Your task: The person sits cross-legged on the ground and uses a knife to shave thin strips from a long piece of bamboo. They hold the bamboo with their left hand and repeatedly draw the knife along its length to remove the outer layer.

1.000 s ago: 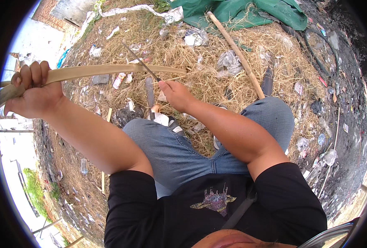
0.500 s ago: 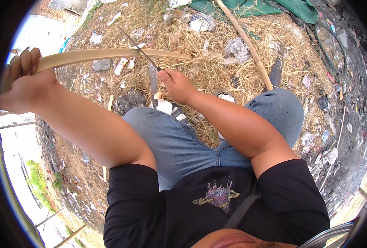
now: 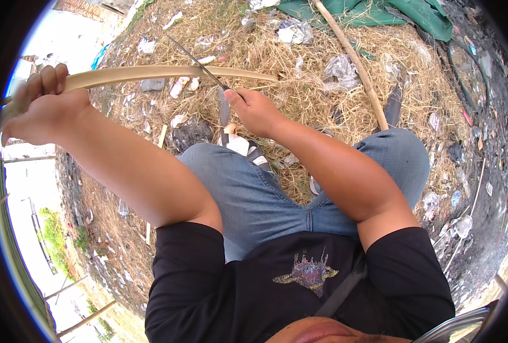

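Observation:
My left hand (image 3: 48, 108) is wrapped round one end of a long, pale, flat bamboo strip (image 3: 134, 73). From there the strip bows out to the right, its thin tip above the dry straw. My right hand (image 3: 255, 111) grips a knife (image 3: 188, 53) with a narrow dark blade, its handle mostly covered by the fingers. The blade lies slantwise across the strip, well to the right of my left hand; whether its edge bites into the strip I cannot tell. Below the right hand, a grey flat upright piece (image 3: 224, 108) stands near my foot.
A wooden pole (image 3: 354, 60) leans from the far straw toward my right knee. Green sheeting (image 3: 368, 14) lies at the back. Crumpled clear plastic (image 3: 342, 73) and scattered litter cover the straw, with a dark charred patch (image 3: 191, 134) beside my left knee and blackened ground at right.
The whole view has shifted slightly, so everything sits a little farther right. Both hands keep their grips, and the knife still crosses the strip at about the same place.

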`<state>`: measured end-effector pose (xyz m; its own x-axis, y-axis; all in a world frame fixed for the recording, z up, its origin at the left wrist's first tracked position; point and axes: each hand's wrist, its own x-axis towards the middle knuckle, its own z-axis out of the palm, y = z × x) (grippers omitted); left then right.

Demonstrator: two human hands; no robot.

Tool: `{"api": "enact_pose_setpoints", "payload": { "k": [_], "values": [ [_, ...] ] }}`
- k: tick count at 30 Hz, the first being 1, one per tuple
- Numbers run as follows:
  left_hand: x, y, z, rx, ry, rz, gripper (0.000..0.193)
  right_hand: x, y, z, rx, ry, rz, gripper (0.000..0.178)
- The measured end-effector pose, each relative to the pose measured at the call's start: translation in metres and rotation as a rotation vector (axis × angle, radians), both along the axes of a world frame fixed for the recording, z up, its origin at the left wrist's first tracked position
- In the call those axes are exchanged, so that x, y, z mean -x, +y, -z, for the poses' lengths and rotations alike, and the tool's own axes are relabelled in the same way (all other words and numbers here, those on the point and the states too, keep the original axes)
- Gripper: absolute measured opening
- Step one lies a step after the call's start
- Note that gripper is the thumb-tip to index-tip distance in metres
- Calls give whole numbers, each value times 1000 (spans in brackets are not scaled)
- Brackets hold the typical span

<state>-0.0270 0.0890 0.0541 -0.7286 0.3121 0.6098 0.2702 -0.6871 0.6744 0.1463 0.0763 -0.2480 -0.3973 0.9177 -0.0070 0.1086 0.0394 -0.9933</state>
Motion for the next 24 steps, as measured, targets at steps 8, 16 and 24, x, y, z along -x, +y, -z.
{"api": "enact_pose_setpoints", "payload": {
  "k": [8,16,24],
  "values": [
    [-10,0,0,-50,67,198,60,-19,21,16,116,-120,13,59],
    [45,-8,-4,-47,143,834,29,-24,21,-43,182,215,-111,52],
    [74,-6,-5,-28,113,1379,32,-39,30,-69,120,-26,-168,56]
  ]
}}
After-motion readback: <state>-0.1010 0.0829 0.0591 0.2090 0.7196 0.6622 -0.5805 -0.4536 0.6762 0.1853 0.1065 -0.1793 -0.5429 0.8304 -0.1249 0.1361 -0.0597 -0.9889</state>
